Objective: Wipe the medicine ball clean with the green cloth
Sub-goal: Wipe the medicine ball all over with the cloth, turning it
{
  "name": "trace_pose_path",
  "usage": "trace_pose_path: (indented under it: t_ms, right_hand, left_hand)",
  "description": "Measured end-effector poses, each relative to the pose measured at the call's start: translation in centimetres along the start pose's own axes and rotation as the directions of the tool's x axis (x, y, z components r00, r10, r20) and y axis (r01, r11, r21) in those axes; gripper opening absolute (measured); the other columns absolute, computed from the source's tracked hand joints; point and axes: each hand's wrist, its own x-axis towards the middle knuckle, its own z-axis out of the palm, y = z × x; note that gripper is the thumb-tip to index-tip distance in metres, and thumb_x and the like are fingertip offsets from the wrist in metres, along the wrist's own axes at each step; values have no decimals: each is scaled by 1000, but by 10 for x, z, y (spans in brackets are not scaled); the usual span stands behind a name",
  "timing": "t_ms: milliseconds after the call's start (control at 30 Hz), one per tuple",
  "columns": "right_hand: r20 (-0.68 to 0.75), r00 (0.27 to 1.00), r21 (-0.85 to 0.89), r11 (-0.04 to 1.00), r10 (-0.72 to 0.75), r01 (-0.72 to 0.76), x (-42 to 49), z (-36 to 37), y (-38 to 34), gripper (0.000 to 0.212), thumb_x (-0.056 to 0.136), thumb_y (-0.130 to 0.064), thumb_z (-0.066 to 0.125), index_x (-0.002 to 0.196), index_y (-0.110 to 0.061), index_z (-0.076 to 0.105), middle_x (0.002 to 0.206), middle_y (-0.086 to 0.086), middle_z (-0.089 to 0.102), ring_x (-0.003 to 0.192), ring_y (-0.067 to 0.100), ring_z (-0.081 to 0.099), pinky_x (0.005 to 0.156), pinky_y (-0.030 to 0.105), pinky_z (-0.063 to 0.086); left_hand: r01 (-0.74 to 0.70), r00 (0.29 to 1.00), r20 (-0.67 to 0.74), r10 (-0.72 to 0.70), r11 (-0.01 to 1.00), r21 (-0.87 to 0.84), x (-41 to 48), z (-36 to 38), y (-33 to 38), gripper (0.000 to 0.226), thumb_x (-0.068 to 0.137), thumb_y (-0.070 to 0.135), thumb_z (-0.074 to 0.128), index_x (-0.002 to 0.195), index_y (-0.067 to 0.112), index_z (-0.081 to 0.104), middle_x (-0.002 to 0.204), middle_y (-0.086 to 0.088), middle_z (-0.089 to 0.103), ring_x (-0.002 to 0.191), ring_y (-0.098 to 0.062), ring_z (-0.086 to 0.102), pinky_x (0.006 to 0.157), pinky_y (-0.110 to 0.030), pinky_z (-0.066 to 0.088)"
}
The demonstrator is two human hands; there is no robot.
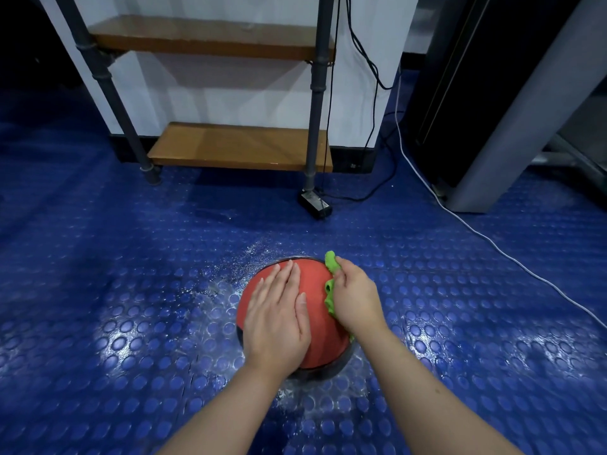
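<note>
We're mid-wipe. The round red rubber medicine ball w/ black band (pixel 316 320) sits on the blue studded rubber floor (pixel 131 290), w/ a wet sheen & droplets on the floor all round the ball. Our left hand (pixel 279 320) lies flat on the ball's top-left, fingers straight, steadying it and gripping nothing. Our right hand (pixel 356 297), at the ball's right side, curls round the bunched bright green cloth (pixel 331 262) and presses it to the ball. Far side & underside prob. not done yet. Next, we reckon: sweep the cloth over the ball's top, then roll the ball to expose its underside. The floor round the ball looks slippery, so a firm hold is needed.
</note>
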Motion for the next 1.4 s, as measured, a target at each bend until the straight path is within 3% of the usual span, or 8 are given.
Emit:
trace_pose_path:
  t_ms: [233, 367, 600, 733, 867, 1067, 1233, 1400]
  right_hand:
    - [-33, 868, -34, 868, -496, 495, -55, 21, -1, 41, 95, -12, 40, 133, -15, 53, 137, -6, 50, 135, 9, 35, 116, 25, 21]
    - [-13, 972, 185, 955, -236, 234, -43, 10, 12, 38, 98, -12, 43, 132, -26, 55, 133, -11, 54, 121, 1, 47, 110, 26, 35]
    - [99, 990, 341, 931, 99, -127, -34, 11, 20, 36, 100, -22, 44, 134, -31, 49, 121, -18, 59, 99, -9, 52, 84, 3, 34]
    - [87, 981, 458, 868, 171, -191, -24, 18, 13, 36, 100, -23, 43, 136, -26, 50, 132, -12, 53, 117, 5, 52, 98, 20, 38]
    - [117, 958, 518, 807, 261, -282, -8, 26, 12, 33, 99, -27, 45, 130, -30, 55, 127, 1, 62, 105, 19, 62, 98, 41, 48]
    - [202, 937, 545, 763, 283, -348, -11, 33, 11, 33, 100, -23, 45, 130, -23, 57, 126, -3, 62, 116, 16, 57, 106, 40, 41]
    - [112, 925, 651, 677, 362, -344, -25, 27, 16, 32, 101, -16, 42, 128, -17, 58, 115, 2, 66, 99, 17, 62, 71, 14, 45]
    - [-96, 845, 793, 554, 527, -255, -75, 43, 40, 28, 100, -19, 46, 120, -24, 64, 122, -6, 65, 109, 8, 61, 95, 33, 50]
  left_hand:
    - [-32, 998, 50, 35, 996, -77, -3, -11, -31, 60, 104, 39, 13, 144, 9, 46, 149, -3, 46, 139, -18, 41, 115, -38, 28]
    - [77, 997, 15, -76, 971, -224, -9, -31, -51, 50, 102, 36, 27, 144, 16, 45, 148, 10, 39, 139, -2, 31, 119, -21, 17]
    - [509, 861, 187, -474, 819, -267, 15, -34, -57, 65, 95, 61, 37, 153, 31, 28, 161, 7, 22, 149, -16, 18, 120, -40, 15]
    - [481, 870, 67, -489, 808, -342, 6, -35, -63, 74, 87, 74, 34, 148, 33, 38, 155, 8, 36, 141, -14, 33, 116, -41, 26]
    - [437, 889, 127, -439, 734, -521, -2, -41, -76, 75, 74, 78, 43, 140, 41, 46, 146, 21, 41, 134, 1, 37, 112, -29, 28]
    - [696, 677, 479, -559, 275, -663, 16, -39, -105, 89, 55, 87, 65, 129, 38, 60, 132, 8, 62, 117, -16, 62, 105, -44, 45]
    - [683, 715, 396, -577, 452, -573, 26, -34, -92, 95, 49, 90, 63, 131, 44, 56, 136, 13, 57, 121, -14, 56, 110, -44, 39]
    - [450, 883, 344, -318, 784, -429, 27, -35, -60, 82, 60, 83, 55, 131, 42, 57, 134, 23, 53, 121, -3, 51, 107, -30, 36]
